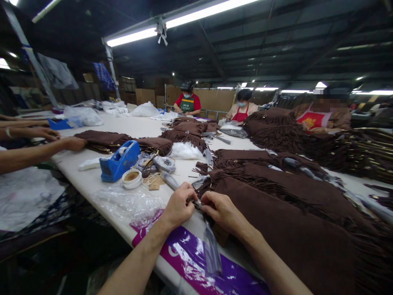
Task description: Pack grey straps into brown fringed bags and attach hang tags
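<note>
Close together at the table's front edge, my left hand [183,205] and my right hand [221,207] are both closed in a pinch. Between them is a narrow strip in greyish clear wrap, like a wrapped strap [211,250], whose end hangs down below the fingers. The exact spot they pinch is partly hidden by the fingertips. Beside my right hand lies a dark brown fringed suede bag [276,229]. Under my forearms a purple plastic sheet [184,254] covers the table edge, with crumpled clear plastic [125,205] to its left.
A blue tape dispenser [119,162], a white tape roll [132,179] and cardboard tags [156,183] lie left of my hands. More fringed bags pile up at the right [273,127]. A co-worker's hand [73,143] touches a brown bag [102,138]; other people work across the table.
</note>
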`<state>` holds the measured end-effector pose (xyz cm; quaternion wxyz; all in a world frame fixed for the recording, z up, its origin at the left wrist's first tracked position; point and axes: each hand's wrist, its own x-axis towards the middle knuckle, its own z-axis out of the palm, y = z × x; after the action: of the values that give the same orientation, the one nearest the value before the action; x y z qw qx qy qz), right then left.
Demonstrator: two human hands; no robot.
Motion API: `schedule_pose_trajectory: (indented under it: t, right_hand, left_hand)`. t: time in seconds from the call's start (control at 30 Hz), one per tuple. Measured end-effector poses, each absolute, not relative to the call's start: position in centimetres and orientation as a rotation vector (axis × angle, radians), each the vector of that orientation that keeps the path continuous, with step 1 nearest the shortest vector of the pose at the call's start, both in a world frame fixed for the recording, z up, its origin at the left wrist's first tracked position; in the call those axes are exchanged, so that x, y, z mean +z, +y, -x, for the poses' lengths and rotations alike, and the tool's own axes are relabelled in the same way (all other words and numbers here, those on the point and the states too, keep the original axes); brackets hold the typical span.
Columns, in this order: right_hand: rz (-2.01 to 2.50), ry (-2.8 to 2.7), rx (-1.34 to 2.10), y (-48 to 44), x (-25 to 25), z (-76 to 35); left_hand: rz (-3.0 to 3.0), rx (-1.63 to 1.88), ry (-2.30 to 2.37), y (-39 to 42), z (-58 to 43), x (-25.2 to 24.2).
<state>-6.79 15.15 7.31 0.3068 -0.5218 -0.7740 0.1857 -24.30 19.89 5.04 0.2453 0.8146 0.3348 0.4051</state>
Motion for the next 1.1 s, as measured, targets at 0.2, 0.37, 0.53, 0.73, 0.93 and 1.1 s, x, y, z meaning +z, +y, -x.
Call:
schedule_pose_trajectory:
  t: [0.2,0.37,0.53,0.73,0.93,1.1]
  right_hand:
    - [1.398,-1.992,0.541,15.6,6.7,6.6]
    - [1.388,-1.946,0.637,15.9,6.7,6.3]
    - [1.388,-1.931,0.704,15.7,6.9,6.1]
    - [1.379,-1.939,0.762,15.5,7.4,6.1]
    - [1.358,-1.933,0.645,15.7,7.0,6.3]
    - [1.324,-1.932,0.472,15.4,6.4,6.9]
  left_hand:
    - [-2.571,0.828,1.054,19.5,24.8,4.4]
    - [-2.690,0.748,1.138,19.6,23.9,3.7]
    - [-2.587,0.799,1.013,19.6,23.4,3.3]
    - [-2.184,0.993,0.946,19.8,23.6,3.7]
    - [-1.892,1.035,0.863,20.1,23.9,4.7]
    - [-1.768,1.019,0.799,19.9,23.7,5.0]
